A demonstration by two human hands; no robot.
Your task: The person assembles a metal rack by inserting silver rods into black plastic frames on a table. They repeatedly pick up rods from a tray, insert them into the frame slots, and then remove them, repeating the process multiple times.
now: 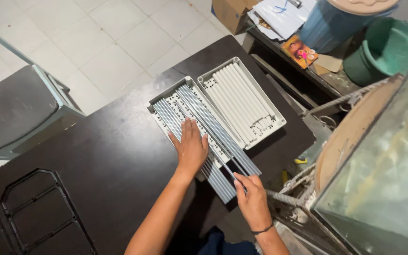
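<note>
Grey rods (208,137) lie bundled lengthwise across a grey tray (159,106) on a dark worktop (95,156), their near ends jutting past the tray's edge. The left hand (191,146) presses flat on them, fingers together and straight. The right hand (251,198) pinches the end of one rod between thumb and fingers. Just beside it, touching, a second tray (277,120) holds white tubes (239,101). A grey chair (15,108) stands on the tiled floor (105,42); buckets (388,47) crowd the far right.
</note>
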